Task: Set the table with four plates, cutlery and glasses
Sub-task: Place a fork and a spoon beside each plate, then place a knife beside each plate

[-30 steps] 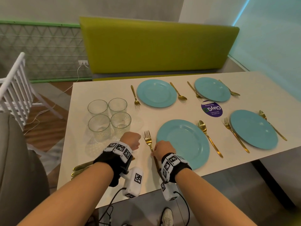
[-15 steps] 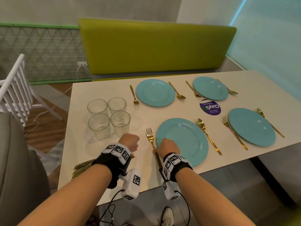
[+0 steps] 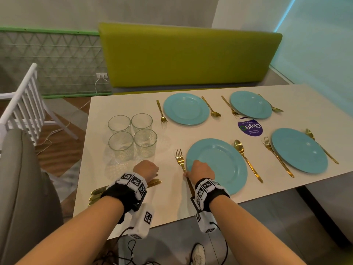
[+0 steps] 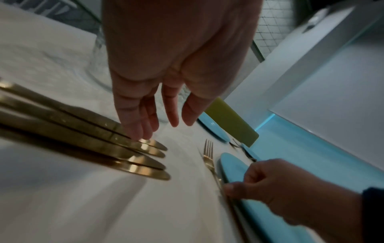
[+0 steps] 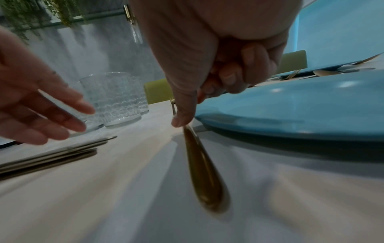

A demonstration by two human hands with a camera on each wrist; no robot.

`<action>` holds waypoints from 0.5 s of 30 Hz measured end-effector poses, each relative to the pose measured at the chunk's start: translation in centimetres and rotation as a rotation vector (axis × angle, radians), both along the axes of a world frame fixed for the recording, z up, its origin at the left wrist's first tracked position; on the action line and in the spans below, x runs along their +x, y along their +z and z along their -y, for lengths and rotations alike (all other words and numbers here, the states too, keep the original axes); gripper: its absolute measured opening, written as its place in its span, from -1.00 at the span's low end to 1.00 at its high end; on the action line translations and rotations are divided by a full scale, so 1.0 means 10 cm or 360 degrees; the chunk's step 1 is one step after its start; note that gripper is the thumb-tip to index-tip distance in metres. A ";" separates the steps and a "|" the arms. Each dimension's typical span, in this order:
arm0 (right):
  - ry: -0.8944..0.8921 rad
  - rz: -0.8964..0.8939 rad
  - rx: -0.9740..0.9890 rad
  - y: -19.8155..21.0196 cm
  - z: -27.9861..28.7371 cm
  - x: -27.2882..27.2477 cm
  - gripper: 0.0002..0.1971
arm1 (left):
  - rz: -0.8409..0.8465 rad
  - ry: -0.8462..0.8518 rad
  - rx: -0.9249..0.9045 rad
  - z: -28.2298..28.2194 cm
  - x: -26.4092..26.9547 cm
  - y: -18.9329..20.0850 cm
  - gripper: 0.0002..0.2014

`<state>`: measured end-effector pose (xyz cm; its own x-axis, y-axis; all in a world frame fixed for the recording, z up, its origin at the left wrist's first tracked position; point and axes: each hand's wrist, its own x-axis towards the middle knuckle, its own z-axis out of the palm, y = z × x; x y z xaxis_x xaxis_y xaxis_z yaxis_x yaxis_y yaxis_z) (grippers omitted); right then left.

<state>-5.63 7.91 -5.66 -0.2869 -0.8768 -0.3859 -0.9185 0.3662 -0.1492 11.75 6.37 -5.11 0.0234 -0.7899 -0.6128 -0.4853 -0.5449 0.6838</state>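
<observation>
Four blue plates lie on the white table, each flanked by a gold fork and spoon. My right hand pinches the handle of the gold fork that lies just left of the near-left plate. In the right wrist view the right hand's thumb presses the fork handle beside the plate. My left hand is open, with its fingertips touching the topmost of several gold knives lined up near the table's front left. The head view shows the left hand over the knives.
Several ribbed glasses stand grouped just beyond my left hand. A purple round sticker is on the table between the plates. A green bench runs along the far side, and a white chair stands at the left.
The right hand has slid the fork closer to the near-left plate and straightened it along the rim. The left hand has stayed over the knives.
</observation>
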 end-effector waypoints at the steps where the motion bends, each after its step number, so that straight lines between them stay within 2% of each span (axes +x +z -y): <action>1: 0.0008 0.0002 -0.0003 0.01 -0.01 0.00 -0.55 | 0.0238 -0.0129 -0.0023 -0.03 0.06 0.00 -0.83; 2: 0.0016 0.0003 -0.0007 0.02 -0.01 0.00 -0.54 | 0.0491 -0.0255 -0.0067 -0.05 0.12 -0.01 -0.75; 5: 0.0043 0.0002 -0.0009 0.06 -0.01 0.01 -0.52 | 0.1014 -0.0456 0.0013 -0.14 0.32 -0.08 -0.48; 8: 0.0083 0.0032 0.0004 0.13 0.00 0.04 -0.51 | 0.1331 -0.0673 0.0093 -0.24 0.54 -0.15 -0.36; 10: 0.0122 0.0079 0.0031 0.16 0.01 0.07 -0.52 | 0.1420 -0.0762 0.0040 -0.27 0.67 -0.22 -0.39; 15: 0.0227 0.0115 0.0061 0.16 -0.03 0.14 -0.55 | 0.1421 -0.0866 -0.0133 -0.26 0.80 -0.22 -0.69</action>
